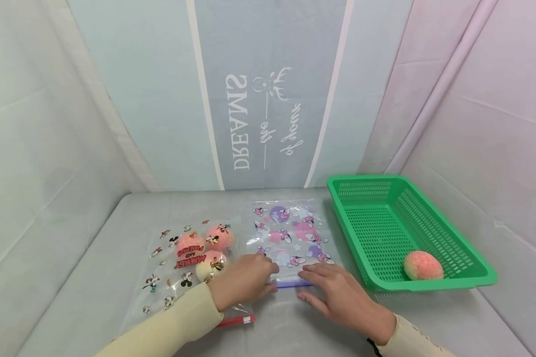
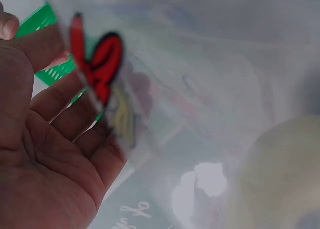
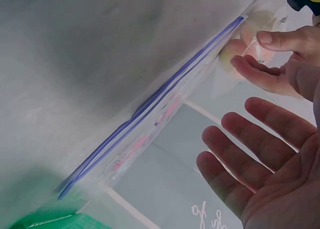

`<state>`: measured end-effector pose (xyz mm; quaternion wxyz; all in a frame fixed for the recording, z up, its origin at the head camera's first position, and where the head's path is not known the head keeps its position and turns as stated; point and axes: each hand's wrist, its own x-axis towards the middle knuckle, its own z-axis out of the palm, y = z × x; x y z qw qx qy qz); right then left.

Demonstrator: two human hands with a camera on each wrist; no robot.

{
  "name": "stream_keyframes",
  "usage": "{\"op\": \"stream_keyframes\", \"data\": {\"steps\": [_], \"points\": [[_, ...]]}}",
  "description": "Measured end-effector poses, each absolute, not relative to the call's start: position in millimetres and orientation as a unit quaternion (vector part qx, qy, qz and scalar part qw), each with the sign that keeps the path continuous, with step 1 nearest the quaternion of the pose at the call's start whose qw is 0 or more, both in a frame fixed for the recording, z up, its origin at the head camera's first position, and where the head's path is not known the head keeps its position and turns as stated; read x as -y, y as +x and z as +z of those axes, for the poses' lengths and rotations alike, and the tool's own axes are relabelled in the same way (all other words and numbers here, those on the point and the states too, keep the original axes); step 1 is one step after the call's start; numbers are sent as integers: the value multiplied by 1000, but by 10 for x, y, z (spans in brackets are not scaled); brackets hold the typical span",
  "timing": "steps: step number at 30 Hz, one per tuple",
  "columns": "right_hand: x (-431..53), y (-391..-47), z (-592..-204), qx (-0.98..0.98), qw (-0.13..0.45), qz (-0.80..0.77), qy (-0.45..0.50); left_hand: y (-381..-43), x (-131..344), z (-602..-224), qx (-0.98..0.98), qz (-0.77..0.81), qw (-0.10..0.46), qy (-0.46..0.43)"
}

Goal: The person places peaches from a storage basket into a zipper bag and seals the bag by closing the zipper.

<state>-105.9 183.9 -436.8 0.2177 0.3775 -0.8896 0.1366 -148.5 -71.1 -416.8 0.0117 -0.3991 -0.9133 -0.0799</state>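
Three peaches (image 1: 205, 248) fill one printed bag (image 1: 178, 267); one peach (image 1: 423, 265) in the green basket (image 1: 429, 218).

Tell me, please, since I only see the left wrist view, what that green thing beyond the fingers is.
Observer: It is a shallow, rectangular green plastic mesh basket.
Operator: Is anything in it?
Observer: One round pink-and-yellow ball, in its near corner.
Operator: Where is the right hand?
Observer: The right hand lies flat, fingers straight, beside the blue zip strip of the clear plastic bag with pink and purple cartoons.
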Motion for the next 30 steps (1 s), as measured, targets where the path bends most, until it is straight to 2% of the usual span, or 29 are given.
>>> {"op": "stream_keyframes", "data": {"steps": [10,18,30], "points": [[-1834,-1043,-4359,891,217,138,374,-1553,624,-4249,918,-47,-8,-393],[-1832,-1030,-4355,896,206,137,367,-1577,615,-4294,920,-18,13,-392],[-1835,-1002,-4383,895,208,137,369,-1573,622,-4285,913,-62,-2,-404]]}}
